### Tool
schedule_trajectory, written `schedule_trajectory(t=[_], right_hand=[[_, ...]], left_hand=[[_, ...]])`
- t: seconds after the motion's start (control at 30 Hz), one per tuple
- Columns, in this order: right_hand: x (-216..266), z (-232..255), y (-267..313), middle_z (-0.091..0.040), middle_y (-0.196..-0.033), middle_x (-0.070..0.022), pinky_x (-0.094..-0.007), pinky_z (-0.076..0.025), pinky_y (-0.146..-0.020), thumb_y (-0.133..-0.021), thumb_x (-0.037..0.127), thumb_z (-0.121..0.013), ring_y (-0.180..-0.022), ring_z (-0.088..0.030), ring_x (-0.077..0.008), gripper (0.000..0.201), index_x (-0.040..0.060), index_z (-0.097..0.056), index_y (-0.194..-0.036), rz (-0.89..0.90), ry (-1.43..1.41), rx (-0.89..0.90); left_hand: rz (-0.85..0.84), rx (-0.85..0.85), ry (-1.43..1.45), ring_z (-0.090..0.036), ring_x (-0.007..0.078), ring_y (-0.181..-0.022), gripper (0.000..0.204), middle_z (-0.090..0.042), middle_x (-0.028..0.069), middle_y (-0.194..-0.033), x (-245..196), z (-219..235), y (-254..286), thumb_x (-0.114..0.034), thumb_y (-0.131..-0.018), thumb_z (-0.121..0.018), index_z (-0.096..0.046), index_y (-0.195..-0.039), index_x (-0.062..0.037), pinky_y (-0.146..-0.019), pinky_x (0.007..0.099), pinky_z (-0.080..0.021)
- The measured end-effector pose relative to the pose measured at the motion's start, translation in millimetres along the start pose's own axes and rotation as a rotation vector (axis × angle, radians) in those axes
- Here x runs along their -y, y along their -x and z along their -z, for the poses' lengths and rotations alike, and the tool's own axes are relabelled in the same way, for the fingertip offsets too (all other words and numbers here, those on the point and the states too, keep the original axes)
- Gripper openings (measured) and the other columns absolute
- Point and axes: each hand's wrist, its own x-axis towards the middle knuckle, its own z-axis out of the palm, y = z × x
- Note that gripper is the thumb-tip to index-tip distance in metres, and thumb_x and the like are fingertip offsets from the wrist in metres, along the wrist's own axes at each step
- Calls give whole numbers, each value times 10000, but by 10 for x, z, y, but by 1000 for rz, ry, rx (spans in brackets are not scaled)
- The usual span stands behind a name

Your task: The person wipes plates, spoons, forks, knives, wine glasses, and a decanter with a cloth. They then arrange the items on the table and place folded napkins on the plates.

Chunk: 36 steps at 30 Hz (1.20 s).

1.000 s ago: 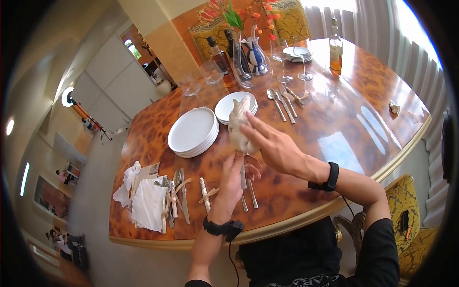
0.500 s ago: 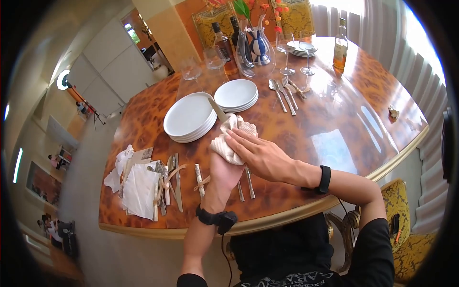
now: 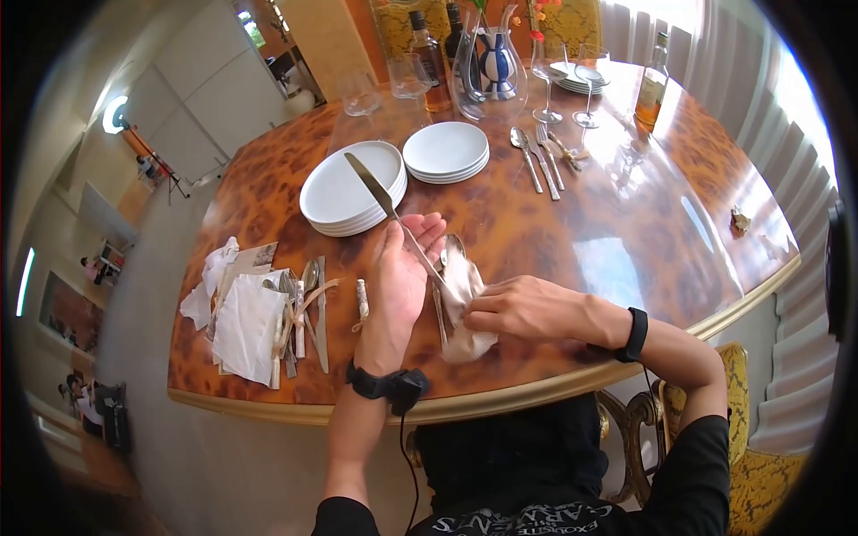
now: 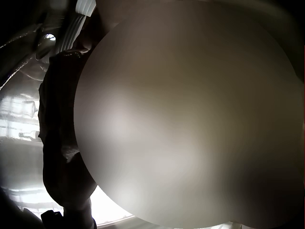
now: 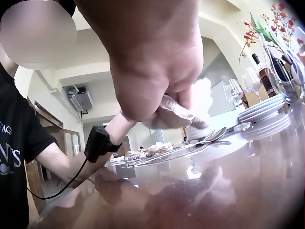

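Knife (image 3: 372, 186) up over the table (image 3: 500, 214), lower end at the cloth (image 3: 465, 308), blade bare. My left hand (image 3: 399, 286) is open, palm up, knife across it; my right hand (image 3: 527, 308) grips the cloth. Judging progress: mid-handling, cloth off the blade, knife not set down. Spoon (image 3: 455, 244) lies near the cloth, partly hidden. Far spoon (image 3: 527, 156) and fork (image 3: 549, 152) are laid out. Can't tell which pieces are finished.
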Motion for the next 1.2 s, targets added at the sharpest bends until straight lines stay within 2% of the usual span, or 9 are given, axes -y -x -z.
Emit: schedule_trajectory(t=[0.1, 0.13, 0.4, 0.5, 0.53, 0.67, 0.8, 1.13, 1.2], right_hand=[[16, 197, 57, -636, -899, -145, -452, -504, -642, -801, 151, -610, -754, -642, -342, 262, 31, -570, -1031, -44, -140, -221], [-41, 207, 38, -614, -829, -177, -433, -499, -621, -791, 111, -594, -712, -625, -364, 243, 27, -575, -1017, -75, -189, -385], [-145, 369, -301, -622, -817, -202, -382, -495, -642, -846, -1, -472, -697, -637, -298, 228, -35, -566, -1050, -418, -607, -897], [-148, 365, -401, -633, -883, -217, -392, -512, -700, -846, -20, -473, -767, -656, -315, 282, -36, -563, -1112, -403, -635, -1018], [-144, 362, -442, -638, -928, -228, -403, -520, -741, -837, -29, -482, -817, -661, -346, 325, -33, -560, -1152, -389, -689, -1062], [-111, 123, -601, -580, -1221, -273, -453, -469, -961, -773, -58, -543, -1124, -563, -434, 511, -16, -507, -1281, -223, -327, -877], [32, -71, -556, -355, -1485, -246, -424, -358, -1123, -714, -71, -569, -1385, -348, -368, 695, -61, -404, -1389, -168, -83, -565], [41, 152, -95, -583, -1275, -163, -395, -524, -942, -691, -48, -592, -1234, -533, -331, 524, 1, -576, -1213, -11, 24, -437], [124, 438, 41, -645, -1079, -140, -416, -537, -816, -687, -54, -584, -1053, -608, -360, 418, 34, -618, -1095, -261, -127, 9]], left_hand=[[-22, 182, 83, -516, 137, -674, 267, -518, 42, -786, -9, 438, -204, -315, -1044, -406, -515, -980, -80, -557, 259, -419], [-25, 25, 51, -369, 101, -527, 255, -428, 11, -711, -74, 236, -99, -321, -1040, -417, -496, -930, -105, -429, 240, -272], [108, 10, -147, -402, 99, -451, 303, -522, 9, -703, 10, 15, 5, -378, -1047, -374, -500, -996, -107, -378, 230, -252], [139, 71, -31, -648, 217, -852, 420, -623, 111, -1035, 23, -58, 40, -403, -1046, -347, -485, -1219, -47, -715, 366, -546], [159, 225, -13, -585, 254, -1133, 448, -578, 125, -1227, 20, 27, 15, -421, -1042, -341, -462, -1286, -66, -921, 443, -516], [191, 316, 111, -507, 246, -1253, 486, -514, 77, -1354, 69, 105, -15, -439, -1027, -353, -413, -1393, -125, -995, 460, -488], [170, 317, 286, -431, 449, -1294, 507, -382, 185, -1485, 42, 94, -12, -414, -1048, -261, -284, -1496, -179, -1089, 561, -369], [87, 236, 229, -456, 422, -1287, 489, -372, 240, -1467, -42, 74, -52, -425, -1056, -205, -275, -1476, -185, -1059, 564, -411], [91, 197, 77, -569, 351, -1109, 507, -487, 239, -1347, -110, 55, -19, -459, -1050, -214, -271, -1474, -187, -914, 488, -504]])
